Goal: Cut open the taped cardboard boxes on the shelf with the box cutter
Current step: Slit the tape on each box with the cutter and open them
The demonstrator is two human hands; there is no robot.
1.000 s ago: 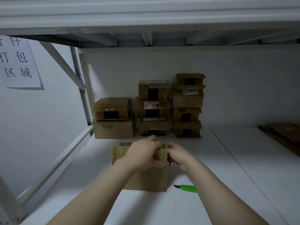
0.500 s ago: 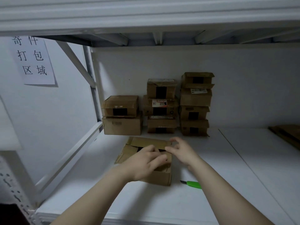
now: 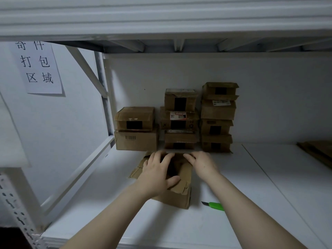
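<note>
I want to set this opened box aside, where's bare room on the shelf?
Widest bare patch: the white shelf right of the box cutter, up to the flattened cardboard at far right. Also bare: the front strip before the open box. Crowded: the back, where stacked taped boxes stand just behind it.

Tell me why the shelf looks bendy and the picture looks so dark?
Head view: the wide-angle lens bows straight lines, so the upper shelf beam curves and the left post leans. Head view: the light is dim and bluish, the stacked boxes at the back sit in shade, and the open box is black inside. Head view: nothing glares, and the green box cutter looks sharp.
</note>
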